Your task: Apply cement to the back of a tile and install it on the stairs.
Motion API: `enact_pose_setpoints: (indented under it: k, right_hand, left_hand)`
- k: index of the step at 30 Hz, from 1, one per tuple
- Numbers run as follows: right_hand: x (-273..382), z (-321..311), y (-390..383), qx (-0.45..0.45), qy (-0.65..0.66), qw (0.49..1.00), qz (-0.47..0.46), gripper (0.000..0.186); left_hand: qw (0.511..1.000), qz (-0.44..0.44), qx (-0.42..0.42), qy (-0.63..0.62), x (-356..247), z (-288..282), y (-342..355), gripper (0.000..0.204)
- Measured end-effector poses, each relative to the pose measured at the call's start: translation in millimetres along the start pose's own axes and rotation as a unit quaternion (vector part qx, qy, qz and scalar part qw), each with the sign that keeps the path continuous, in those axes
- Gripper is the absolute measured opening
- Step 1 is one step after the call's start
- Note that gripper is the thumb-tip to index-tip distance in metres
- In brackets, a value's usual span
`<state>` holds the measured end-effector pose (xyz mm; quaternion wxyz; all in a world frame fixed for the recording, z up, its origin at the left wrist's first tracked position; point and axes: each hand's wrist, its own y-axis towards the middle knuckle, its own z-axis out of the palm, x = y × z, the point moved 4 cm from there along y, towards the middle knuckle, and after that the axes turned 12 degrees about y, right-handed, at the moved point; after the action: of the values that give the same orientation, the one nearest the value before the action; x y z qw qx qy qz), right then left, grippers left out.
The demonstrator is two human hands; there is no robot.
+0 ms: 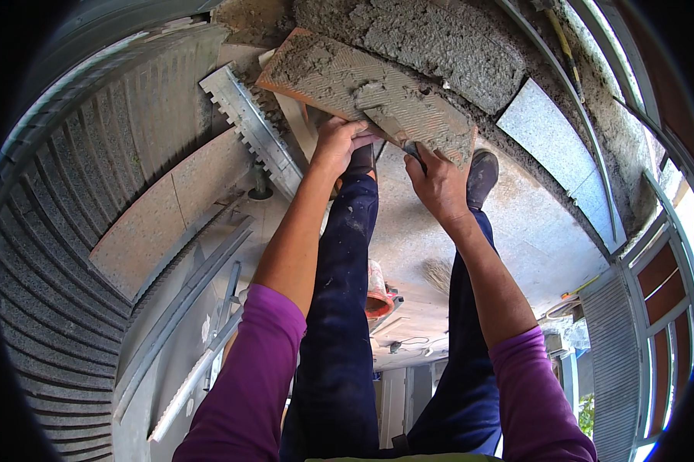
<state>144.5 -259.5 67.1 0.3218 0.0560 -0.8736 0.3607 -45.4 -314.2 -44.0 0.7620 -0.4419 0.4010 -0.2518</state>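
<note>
A tile was held tilted, back side up, above the floor, apparently so that mortar could be spread across its ribbed back. The left hand was closed on the tile's near edge, its grip shut around that edge to steady the piece. The right hand was wrapped tightly about the handle of a trowel, whose blade lay flat on the tile's back, just beyond the knuckles, in the grey mortar. The tile thus lay directly ahead of both hands, touched by the left and reached by the right through the trowel only. A bed of mortar was seen beyond the tile, next to a grey slab already set down. A notched trowel was lying to the left, well clear of the hands, beside ribbed panels. Between the legs, an orange tool was resting on the floor, near a brush.
</note>
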Motion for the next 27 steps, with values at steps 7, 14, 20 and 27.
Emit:
enact_pose_setpoints:
  k: [7,14,20,27]
  right_hand:
    - [4,14,6,-0.033,-0.021,0.999,-0.017,0.037]
    - [11,35,52,-0.013,-0.021,0.998,-0.054,0.038]
    - [14,43,49,-0.026,-0.012,0.998,-0.059,0.039]
    - [20,51,49,-0.047,-0.002,0.998,-0.034,0.038]
  left_hand:
    - [1.000,0.016,-0.009,-0.019,-1,1,-4,0.023]
    - [0.999,0.009,-0.032,-0.011,0,10,-6,0.020]
    - [0.999,-0.002,-0.040,-0.001,-1,4,-8,0.021]
    - [0.999,0.014,-0.044,-0.004,4,7,-9,0.023]
